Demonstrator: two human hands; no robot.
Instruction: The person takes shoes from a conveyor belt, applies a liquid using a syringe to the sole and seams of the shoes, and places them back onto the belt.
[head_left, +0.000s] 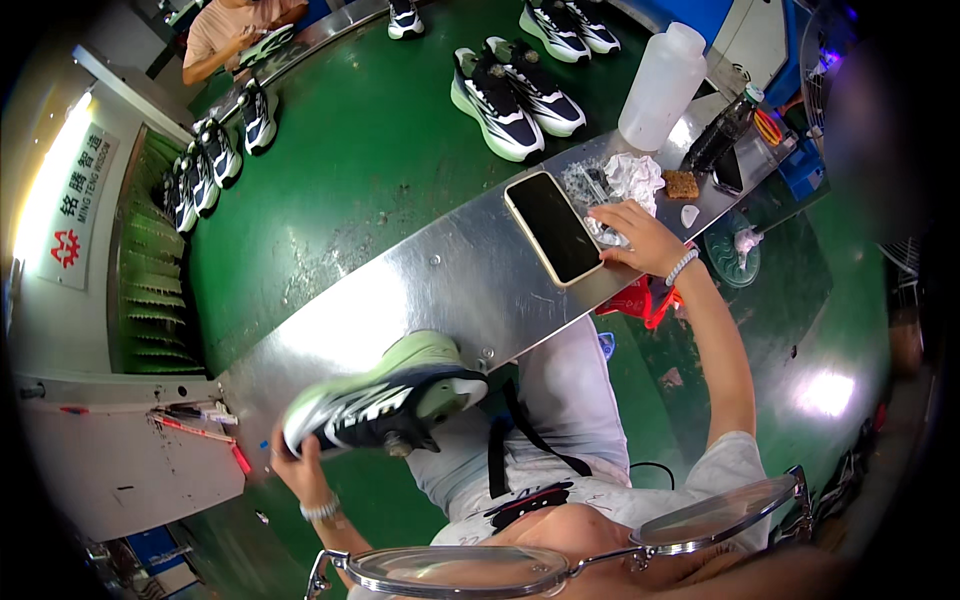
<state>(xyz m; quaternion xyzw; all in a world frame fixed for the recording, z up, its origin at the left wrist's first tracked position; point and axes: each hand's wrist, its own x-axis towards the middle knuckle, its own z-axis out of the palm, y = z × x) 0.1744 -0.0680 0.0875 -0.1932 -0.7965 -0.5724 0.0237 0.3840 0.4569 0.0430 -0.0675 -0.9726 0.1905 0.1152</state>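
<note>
My left hand (303, 478) grips a running shoe (375, 405) by its toe, low on the left in front of my lap. The shoe lies on its side, its pale green sole facing the metal ledge and its dark and white upper toward me. My right hand (640, 238) reaches over the ledge with fingers stretched out, its fingertips at a small heap of see-through plastic scraps (590, 185). Beside its thumb lies a phone (555, 228) with a dark screen and pale case. A crumpled white paper (635, 178) sits just beyond the fingers.
A steel ledge (400, 270) borders a green conveyor belt (340, 150) carrying several similar shoes (515, 95). On the ledge's right stand a white plastic bottle (662, 88) and a dark bottle (722, 130), near a brown sponge block (681, 185). Across the belt, another person (235, 35) handles a shoe.
</note>
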